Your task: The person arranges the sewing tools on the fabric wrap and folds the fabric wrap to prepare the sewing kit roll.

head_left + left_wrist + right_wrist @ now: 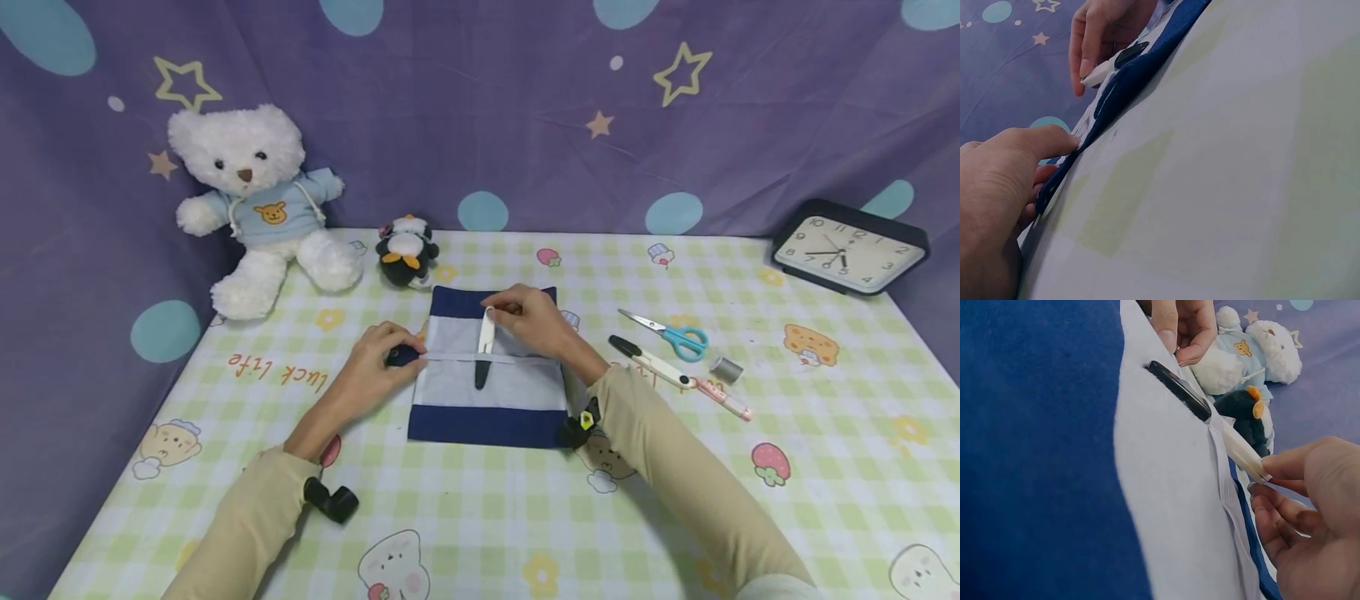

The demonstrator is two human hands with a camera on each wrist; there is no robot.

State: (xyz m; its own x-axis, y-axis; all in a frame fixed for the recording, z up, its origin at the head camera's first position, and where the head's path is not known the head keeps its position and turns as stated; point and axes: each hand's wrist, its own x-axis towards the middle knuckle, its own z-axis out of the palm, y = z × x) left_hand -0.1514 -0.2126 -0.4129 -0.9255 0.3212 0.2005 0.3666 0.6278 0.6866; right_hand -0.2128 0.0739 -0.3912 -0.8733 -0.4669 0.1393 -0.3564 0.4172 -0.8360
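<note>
beige sleeves [686,471] nearest. left hand [377,361] pinches cloth [525,387] edge; right hand [531,318] pinches marker [486,336], tucked under elastic band [525,360] between hands.

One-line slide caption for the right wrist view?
Right hand pinches a pen slipped under a pale band across a cloth, bear and penguin beyond.
</note>
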